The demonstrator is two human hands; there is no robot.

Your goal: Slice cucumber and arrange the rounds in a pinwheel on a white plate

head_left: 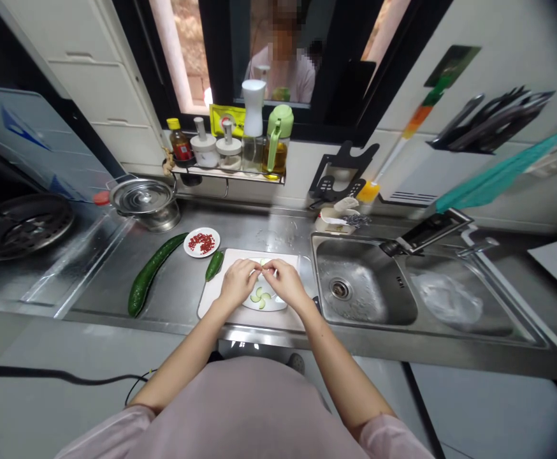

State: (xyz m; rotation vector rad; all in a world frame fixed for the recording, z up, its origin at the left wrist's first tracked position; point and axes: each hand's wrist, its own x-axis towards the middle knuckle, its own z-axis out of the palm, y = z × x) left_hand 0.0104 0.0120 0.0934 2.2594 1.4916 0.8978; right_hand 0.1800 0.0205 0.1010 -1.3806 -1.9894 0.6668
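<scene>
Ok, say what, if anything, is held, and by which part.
It cannot be told: the left hand and right hand meet over the plate; anything pinched is too small to identify.

I see open steel counter (173, 296) left of centre, between the long cucumber (157, 274) and the cutting board (211, 298); a hand fits there. Farther up, the small plate (216, 239) and the cucumber piece (214, 265) narrow that lane. At centre, the left hand (238, 282) and right hand (285, 284) block the white plate (277, 304) from both sides, leaving a gap between the forearms from below. Beyond them, bare counter reaches toward the bottle shelf (221, 172) at upper centre. Right of centre, the sink basin (378, 296) opens upward, a black fixture (434, 231) jutting over its upper right.
</scene>
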